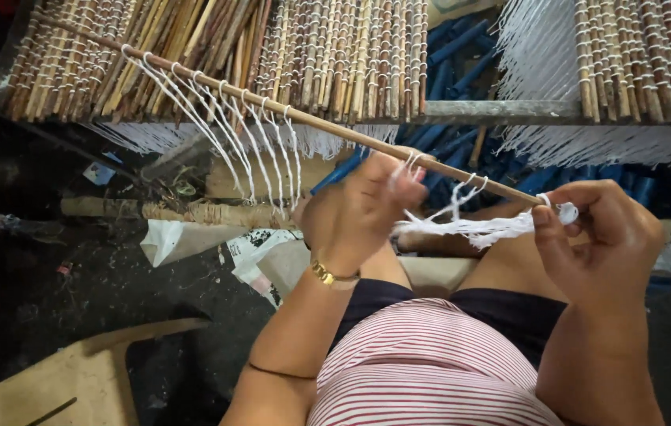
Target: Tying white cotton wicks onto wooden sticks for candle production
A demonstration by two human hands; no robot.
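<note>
From my seat I see the left hand closed around a thin wooden stick that slants up to the woven reed mat on the frame, while the right hand pinches a bundle of white string running between the two hands just under the stick's near end. I judge the loops of string already hanging on the stick could slide off or bunch if the left grip lets it tilt further. The loose strands at the right fingers look ready to tangle or slip free.
</note>
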